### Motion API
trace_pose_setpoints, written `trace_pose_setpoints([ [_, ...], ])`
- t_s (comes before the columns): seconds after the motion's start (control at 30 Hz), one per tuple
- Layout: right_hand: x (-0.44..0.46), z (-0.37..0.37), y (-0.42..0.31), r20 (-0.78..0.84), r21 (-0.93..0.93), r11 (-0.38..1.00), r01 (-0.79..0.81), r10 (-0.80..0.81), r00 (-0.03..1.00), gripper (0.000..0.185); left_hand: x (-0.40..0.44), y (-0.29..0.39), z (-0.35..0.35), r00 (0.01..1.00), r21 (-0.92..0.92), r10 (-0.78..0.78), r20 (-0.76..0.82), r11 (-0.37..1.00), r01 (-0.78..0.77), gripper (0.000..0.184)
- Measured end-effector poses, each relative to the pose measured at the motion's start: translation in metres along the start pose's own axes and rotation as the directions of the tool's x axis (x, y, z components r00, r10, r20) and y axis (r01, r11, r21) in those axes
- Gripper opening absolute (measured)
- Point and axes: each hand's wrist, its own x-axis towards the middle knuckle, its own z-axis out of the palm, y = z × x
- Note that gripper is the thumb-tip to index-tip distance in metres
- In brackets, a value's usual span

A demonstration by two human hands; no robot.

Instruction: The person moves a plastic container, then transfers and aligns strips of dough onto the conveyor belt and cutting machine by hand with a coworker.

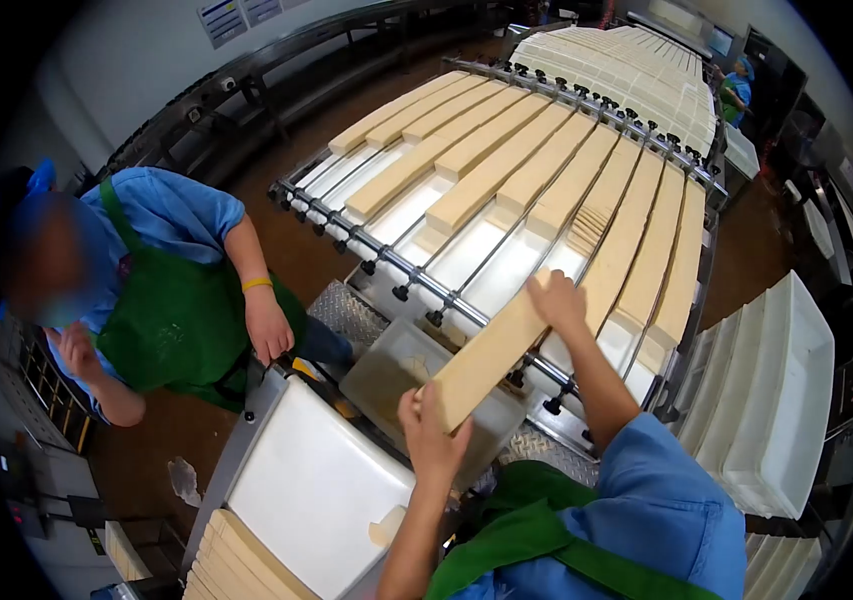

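A long cream-coloured slab (488, 352) slants between my two hands, over the near end of the laned conveyor (496, 245). My left hand (433, 437) grips its near end, thumb on one side and fingers on the other. At the far end, my right hand (556, 300) is closed around the slab. Beneath it stands a translucent plastic bin (378, 378), partly hidden by the slab and my left hand. More slabs (501, 155) lie lengthwise in the conveyor lanes, split by thin rods. One short piece (586, 230) shows cut lines across it.
A metal bar with black knobs (401, 292) crosses the conveyor's near end. To the left, a white surface (316, 480) carries several slabs (236, 565) at its lower end. A co-worker in a green apron (181, 325) stands beside it. White nested tubs (771, 390) stand right.
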Motion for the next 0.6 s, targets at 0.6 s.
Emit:
trace_pose_setpoints([
  [0.6,0.146,-0.017,0.071,-0.03,-0.157,0.982,0.109,-0.115,0.993,0.058,0.083,0.041,0.102,0.897,-0.125,0.004,0.442,0.99,0.057,0.059],
])
